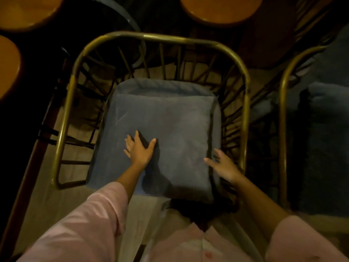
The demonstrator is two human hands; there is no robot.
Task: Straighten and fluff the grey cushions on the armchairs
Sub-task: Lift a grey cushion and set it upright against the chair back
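A square grey cushion [170, 125] lies flat on the grey seat pad [100, 167] of a brass-framed armchair [160, 37] right below me. My left hand [139, 148] rests flat on the cushion's near left part, fingers spread. At the cushion's near right edge my right hand [222, 165] hovers with fingers apart, between cushion and chair frame, holding nothing. A second brass armchair [283, 91] with a grey cushion [326, 103] stands to the right, in deep shadow.
Round wooden table tops sit at the top left [26, 10], far left [7, 69] and top middle [221, 10]. A dark wooden beam [28, 176] runs along the left of the chair. Pale floor shows beneath the frame. The room is dim.
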